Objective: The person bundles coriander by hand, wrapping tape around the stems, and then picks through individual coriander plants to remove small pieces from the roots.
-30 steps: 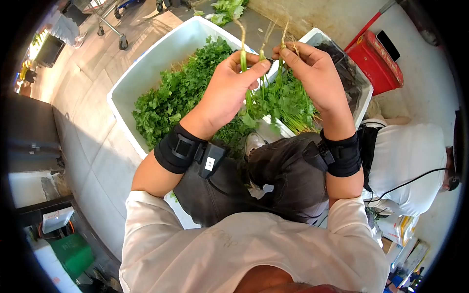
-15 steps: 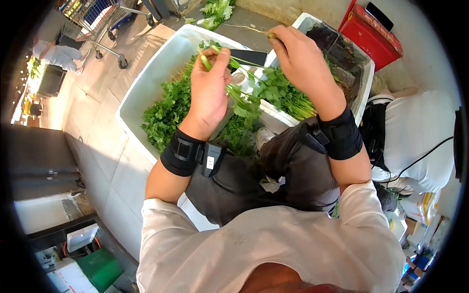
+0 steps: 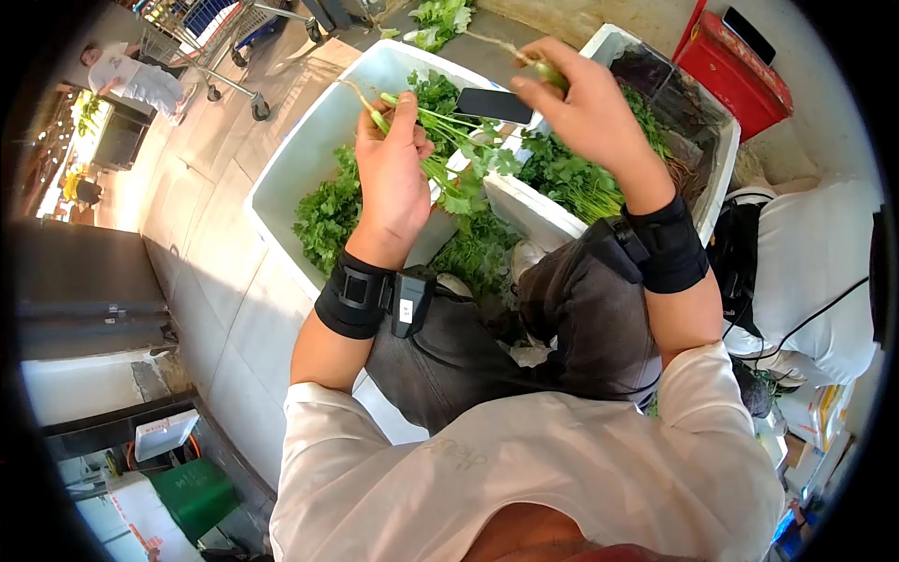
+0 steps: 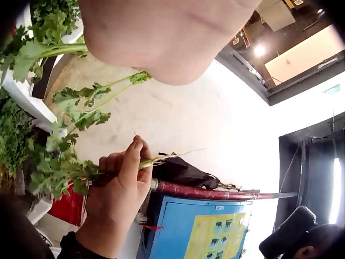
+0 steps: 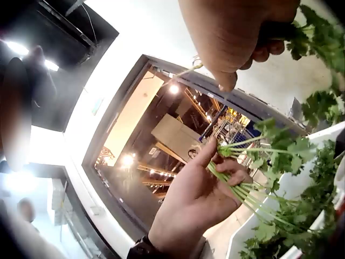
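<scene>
My left hand (image 3: 391, 178) grips several coriander stems (image 5: 232, 186) between thumb and fingers, over the left foam box (image 3: 281, 155). Their leaves (image 3: 459, 192) droop toward the gap between the boxes, and a pale root (image 3: 358, 94) sticks out past the thumb. My right hand (image 3: 590, 108), higher and to the right, pinches coriander near its thin pale root (image 3: 492, 39). In the left wrist view, leafy tops (image 4: 62, 170) trail from behind the right hand's fingers. Bunched coriander (image 3: 328, 220) fills part of the left box, and more (image 3: 585, 187) lies in front of the right hand.
A black phone (image 3: 493, 105) lies across the box edge between the hands. The right foam box (image 3: 723, 140) stands beside a red container (image 3: 735, 80) bearing another phone (image 3: 749, 36). A person in white (image 3: 810, 253) is close on the right; carts (image 3: 211, 47) stand farther off.
The hands were close together at the roots and have drawn apart. My left hand moved left and its stems tipped from upright to slanting; my right hand rose. The view has shifted slightly.
</scene>
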Demonstrator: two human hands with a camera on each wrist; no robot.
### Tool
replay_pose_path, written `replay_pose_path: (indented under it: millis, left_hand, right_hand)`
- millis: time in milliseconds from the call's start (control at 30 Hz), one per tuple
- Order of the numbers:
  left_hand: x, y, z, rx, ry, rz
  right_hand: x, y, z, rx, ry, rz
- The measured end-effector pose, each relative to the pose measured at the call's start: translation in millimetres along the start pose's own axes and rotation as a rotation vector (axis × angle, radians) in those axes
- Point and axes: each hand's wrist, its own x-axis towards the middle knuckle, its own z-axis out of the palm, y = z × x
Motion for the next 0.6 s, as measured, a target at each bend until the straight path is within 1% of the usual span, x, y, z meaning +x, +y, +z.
replay_pose_path:
  millis: [67, 100, 167, 200, 233, 300, 367, 433, 567, 600]
  left_hand:
    - [-3.4, 2.5, 5.1, -0.003, 0.018, -0.015]
    - [-4.7, 3.2, 7.1, -0.007, 0.033, -0.029]
    - [-6.4, 3.0, 7.4, -0.033, 0.015, -0.058]
    - [-6.9, 3.2, 7.1, -0.060, -0.007, -0.090]
    - [-7.7, 3.5, 5.9, -0.059, -0.004, -0.087]
    - [-9.6, 2.2, 2.2, -0.063, -0.109, -0.179]
    - [-10.5, -0.2, 0.3, -0.030, -0.124, -0.171]
    - [-12.4, -0.7, 1.7, -0.070, -0.141, -0.279]
    - [-13.1, 3.7, 5.5, -0.055, -0.133, -0.275]
    - [-12.8, 3.7, 5.4, -0.057, -0.134, -0.272]
  right_hand:
    - [-0.7, -10.2, 7.4, 0.154, -0.165, -0.033]
    - [-0.2, -12.9, 9.1, 0.156, -0.167, -0.035]
    - [1.1, -16.9, 11.4, 0.179, -0.290, -0.161]
    - [2.0, -12.9, 17.4, 0.205, -0.281, -0.210]
    - [3.4, -10.4, 20.4, 0.208, -0.283, -0.213]
    - [4.8, -8.9, 24.1, 0.138, -0.229, -0.430]
    - [4.5, -11.4, 23.0, 0.122, -0.243, -0.417]
    - [5.1, -11.7, 23.3, 0.096, -0.213, -0.423]
    - [6.6, -9.0, 24.4, 0.056, -0.193, -0.427]
    - [6.3, -7.3, 26.0, 0.074, -0.189, -0.402]
